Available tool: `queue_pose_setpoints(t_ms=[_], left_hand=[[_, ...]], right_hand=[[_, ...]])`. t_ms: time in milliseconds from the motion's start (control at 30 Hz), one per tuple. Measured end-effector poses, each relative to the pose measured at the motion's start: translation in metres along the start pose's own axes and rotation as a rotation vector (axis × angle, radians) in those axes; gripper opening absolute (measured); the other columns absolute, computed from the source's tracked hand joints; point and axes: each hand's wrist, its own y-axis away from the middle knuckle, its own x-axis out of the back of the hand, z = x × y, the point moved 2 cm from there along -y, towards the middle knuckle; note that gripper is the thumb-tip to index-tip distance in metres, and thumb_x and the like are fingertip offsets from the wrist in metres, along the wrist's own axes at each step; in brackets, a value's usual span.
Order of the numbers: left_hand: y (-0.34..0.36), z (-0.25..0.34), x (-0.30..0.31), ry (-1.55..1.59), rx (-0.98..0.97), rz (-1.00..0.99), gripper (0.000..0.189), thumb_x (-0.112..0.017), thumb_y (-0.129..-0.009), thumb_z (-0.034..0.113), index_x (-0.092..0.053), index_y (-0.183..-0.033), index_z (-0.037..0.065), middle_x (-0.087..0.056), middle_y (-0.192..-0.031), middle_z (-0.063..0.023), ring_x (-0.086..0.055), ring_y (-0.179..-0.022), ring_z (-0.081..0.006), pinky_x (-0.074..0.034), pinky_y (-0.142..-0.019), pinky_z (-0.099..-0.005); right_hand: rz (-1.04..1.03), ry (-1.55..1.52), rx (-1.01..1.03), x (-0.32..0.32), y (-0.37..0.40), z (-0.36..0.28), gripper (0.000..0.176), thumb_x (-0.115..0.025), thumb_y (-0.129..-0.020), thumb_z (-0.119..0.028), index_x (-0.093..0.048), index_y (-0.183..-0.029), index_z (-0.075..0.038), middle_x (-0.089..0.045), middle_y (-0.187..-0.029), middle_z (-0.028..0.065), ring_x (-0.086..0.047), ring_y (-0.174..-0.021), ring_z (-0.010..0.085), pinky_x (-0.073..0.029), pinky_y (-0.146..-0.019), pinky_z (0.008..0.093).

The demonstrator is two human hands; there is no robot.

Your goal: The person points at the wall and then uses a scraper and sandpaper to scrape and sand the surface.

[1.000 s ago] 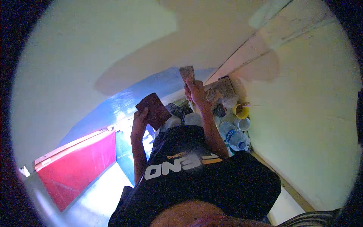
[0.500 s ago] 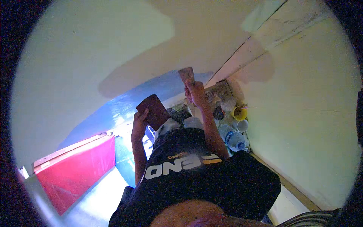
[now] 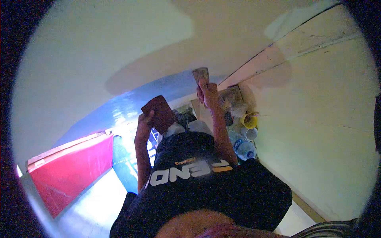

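My right hand grips a putty knife, its wide, stained blade pointing up toward the pale wall. The fingers wrap around the handle and hide most of it. Lower and to the left, my left hand pinches the left edge of a dark red-brown rectangular plate, thumb on its near face. That plate is tilted in front of my legs, apart from the putty knife. Behind both hands runs a shiny blue band along the lower wall.
On the right below the wall stand a yellow bucket, a white container and a clear water bottle. A red panel stands at the left. The side wall rises close on the right, with cables at the lower right.
The view has shifted slightly. My right hand with the putty knife sits a little farther right and higher against the wall. My left hand keeps its hold on the plate, nearly still.
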Motion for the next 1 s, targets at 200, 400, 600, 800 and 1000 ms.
queue_pose_setpoints(t_ms=[200, 400, 600, 800, 1000], left_hand=[[0.0, 0.001, 0.0, 0.159, -0.002, -0.055, 0.039, -0.06, -0.089, 0.029, -0.057, -0.112, -0.002, -0.064, -0.102, -0.0084, -0.062, -0.091, -0.0197, -0.048, -0.082, -0.0338], [0.002, 0.002, 0.002, 0.147, 0.02, -0.09, 0.04, -0.061, -0.088, 0.029, -0.056, -0.114, -0.002, -0.063, -0.103, -0.0086, -0.061, -0.094, -0.0194, -0.048, -0.082, -0.0343], [0.012, 0.003, 0.003, 0.054, 0.051, -0.029, 0.044, -0.059, -0.089, 0.032, -0.054, -0.115, -0.003, -0.063, -0.103, -0.0096, -0.061, -0.093, -0.0193, -0.049, -0.08, -0.0345], [0.01, 0.005, 0.007, 0.059, 0.065, 0.029, 0.044, -0.059, -0.089, 0.032, -0.053, -0.118, -0.001, -0.062, -0.107, -0.009, -0.061, -0.097, -0.0209, -0.048, -0.086, -0.0355], [-0.001, -0.016, 0.013, 0.264, 0.037, 0.002, 0.044, -0.059, -0.089, 0.031, -0.054, -0.118, -0.001, -0.062, -0.107, -0.0088, -0.06, -0.097, -0.02, -0.048, -0.085, -0.0347]], right_hand=[[-0.005, 0.097, 0.104, 0.01, -0.009, -0.009, 0.055, -0.055, -0.087, -0.053, -0.042, -0.055, -0.011, -0.039, -0.045, -0.0021, -0.037, -0.036, 0.0087, -0.026, -0.034, 0.0254], [-0.02, 0.171, 0.061, 0.012, -0.011, 0.005, 0.057, -0.052, -0.087, -0.057, -0.04, -0.054, -0.012, -0.038, -0.044, -0.0024, -0.036, -0.036, 0.009, -0.027, -0.035, 0.0257], [0.043, 0.162, 0.092, 0.014, -0.008, 0.009, 0.056, -0.05, -0.09, -0.053, -0.041, -0.052, -0.012, -0.038, -0.043, -0.0023, -0.036, -0.035, 0.0088, -0.027, -0.035, 0.0255], [-0.004, 0.148, 0.116, -0.003, -0.005, -0.012, 0.054, -0.051, -0.089, -0.052, -0.044, -0.055, -0.012, -0.04, -0.045, -0.0015, -0.037, -0.036, 0.0087, -0.027, -0.035, 0.0257], [0.05, 0.023, 0.062, -0.003, -0.001, -0.008, 0.052, -0.052, -0.088, -0.053, -0.046, -0.059, -0.011, -0.041, -0.045, -0.0007, -0.037, -0.036, 0.0096, -0.028, -0.036, 0.0254]])
